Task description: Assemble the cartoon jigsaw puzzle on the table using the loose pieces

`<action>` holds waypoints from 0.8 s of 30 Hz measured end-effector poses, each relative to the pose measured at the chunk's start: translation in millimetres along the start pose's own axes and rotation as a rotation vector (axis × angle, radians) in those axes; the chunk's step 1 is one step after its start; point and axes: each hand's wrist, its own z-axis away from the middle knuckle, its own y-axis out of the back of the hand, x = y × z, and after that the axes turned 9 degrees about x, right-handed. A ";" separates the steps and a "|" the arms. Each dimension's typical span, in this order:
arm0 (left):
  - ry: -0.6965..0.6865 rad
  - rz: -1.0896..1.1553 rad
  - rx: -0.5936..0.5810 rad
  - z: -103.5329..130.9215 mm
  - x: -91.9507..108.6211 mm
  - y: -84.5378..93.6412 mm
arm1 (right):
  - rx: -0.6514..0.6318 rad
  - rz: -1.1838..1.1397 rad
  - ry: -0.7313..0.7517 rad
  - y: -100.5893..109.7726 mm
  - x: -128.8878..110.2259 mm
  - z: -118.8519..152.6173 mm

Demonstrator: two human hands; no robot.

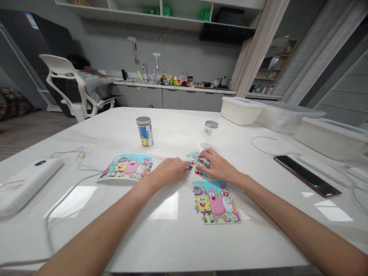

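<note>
Head view: puzzle pieces (193, 155) sit close for easy reach, right hand (215, 165) with fingers a bit open, left hand (172, 170) with fingers bunched, its grip too hidden to tell.

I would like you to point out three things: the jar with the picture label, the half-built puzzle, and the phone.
jar (145, 132): head view, on its label
puzzle (216, 203): head view, on its joined pieces
phone (306, 174): head view, on its dark screen
</note>
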 end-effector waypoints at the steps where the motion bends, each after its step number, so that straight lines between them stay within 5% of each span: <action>1: 0.002 -0.002 -0.001 0.2 0.1 0.2 | -0.018 -0.002 -0.005 0.2 -0.8 0.5; 24: -0.003 -0.026 -0.036 1.4 6.2 8.1 | -0.030 -0.082 0.091 -4.4 6.9 0.5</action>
